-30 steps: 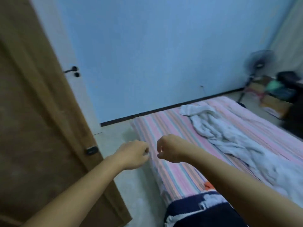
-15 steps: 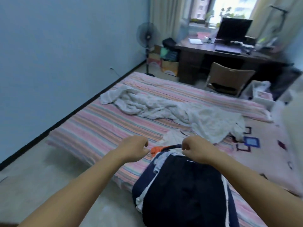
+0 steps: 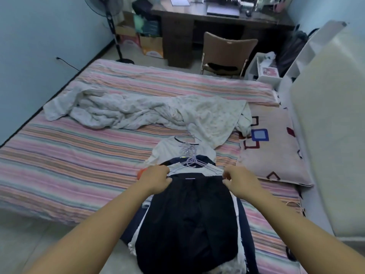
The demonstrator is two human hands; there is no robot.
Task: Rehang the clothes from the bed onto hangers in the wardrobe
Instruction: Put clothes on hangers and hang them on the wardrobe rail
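I see my left hand (image 3: 156, 179) and right hand (image 3: 240, 181) each pinching a top corner of the black garment (image 3: 187, 220) on the clothes pile at the striped bed's (image 3: 69, 155) near edge. Lilac hangers (image 3: 190, 159) lie just beyond; a crumpled white blanket (image 3: 138, 111) and patterned pillow (image 3: 272, 147) crowd behind.

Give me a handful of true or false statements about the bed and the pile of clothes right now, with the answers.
1. Both hands are at the top edge of the dark garment. True: left hand, right hand.
2. The hangers are red. False: they are pale purple.
3. A crumpled white blanket lies on the striped sheet. True.
4. The chair stands on the bed. False: it stands on the floor at the desk.
5. The pillow is left of the clothes. False: it is right of them.
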